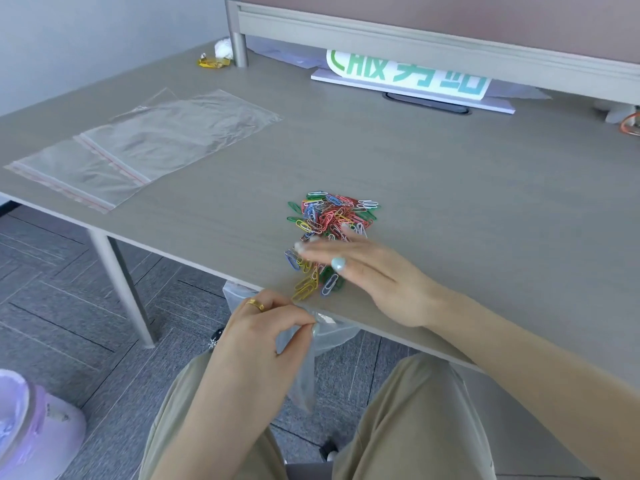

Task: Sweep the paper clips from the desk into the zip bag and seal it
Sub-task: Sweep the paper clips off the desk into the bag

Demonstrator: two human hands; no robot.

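From the head camera, a pile of coloured paper clips (330, 233) is lying on the grey desk (450, 188), near its front edge. The right hand (367, 271) is lying flat over the near part of the pile, fingers straight and blurred, palm down on the clips. A few yellow, blue and green clips are sitting just beside the desk edge under that hand.

The left hand (266, 327) is pinching the rim of a clear zip bag (304, 358) between thumb and fingertips, just below the desk edge, directly under the nearest clips. The bag is hanging down from the pinch between the person's knees, and its mouth is looking open against the edge.

Two more clear bags (145, 143) are lying flat on the left part of the desk, well apart from the clips. A white sign with green letters (412, 77) is leaning at the back under the shelf.
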